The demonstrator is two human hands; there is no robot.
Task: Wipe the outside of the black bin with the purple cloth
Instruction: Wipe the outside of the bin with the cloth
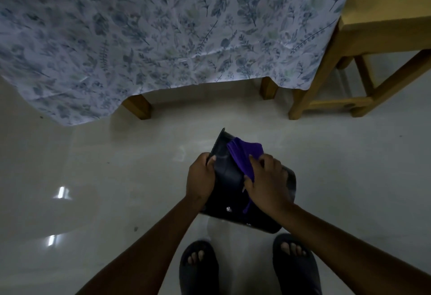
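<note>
The black bin (227, 192) is held tilted above the pale floor, just in front of my feet. My left hand (201, 175) grips its left side near the rim, thumb over the edge. A purple cloth (242, 154) lies bunched on the bin's upper outside wall, a strip of it hanging down under my palm. My right hand (265, 181) presses on the cloth, fingers closed over it. The bin's right side is hidden behind that hand and wrist.
A table draped in a leaf-patterned cloth (140, 38) fills the far side, its wooden legs (137, 107) on the floor. A wooden stool (363, 66) stands at the right. My two feet in dark slippers (198, 269) are below the bin. The glossy floor (93, 178) spreads to the left.
</note>
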